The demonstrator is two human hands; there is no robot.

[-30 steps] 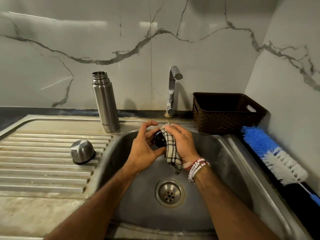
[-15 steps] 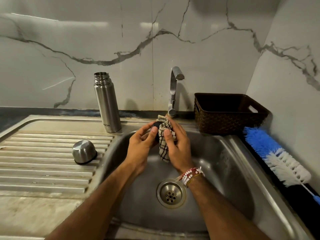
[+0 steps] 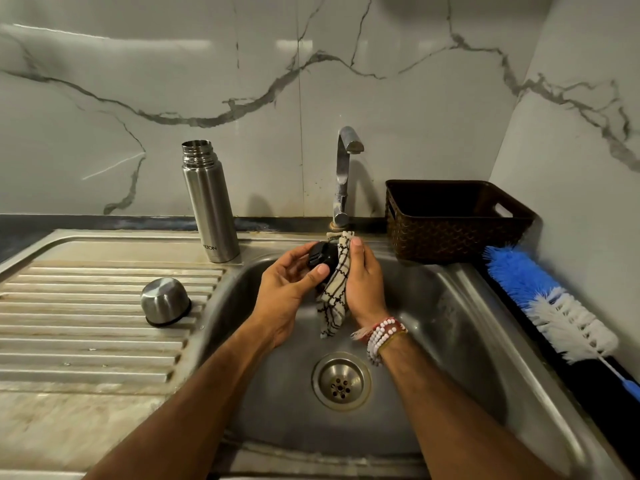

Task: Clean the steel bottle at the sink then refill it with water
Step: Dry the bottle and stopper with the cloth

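Note:
The steel bottle [image 3: 210, 202] stands upright and uncapped on the sink's back ledge, left of the tap [image 3: 343, 174]. Its steel cup lid [image 3: 165, 301] lies upside down on the ribbed drainboard [image 3: 86, 323]. Over the basin, my left hand [image 3: 287, 292] grips a small black stopper [image 3: 322, 257]. My right hand [image 3: 364, 284] presses a checked white cloth [image 3: 334, 296] against the stopper; the cloth's tail hangs down toward the drain. No water runs from the tap.
A dark brown woven basket [image 3: 453, 220] sits at the back right of the sink [image 3: 460, 327]. A blue and white bottle brush [image 3: 547, 299] lies along the right counter by the wall. The drain [image 3: 341, 381] is in the basin's middle.
Both hands have shifted a little toward the tap. My left hand has turned the black stopper so more of it shows, and the cloth now wraps its right side.

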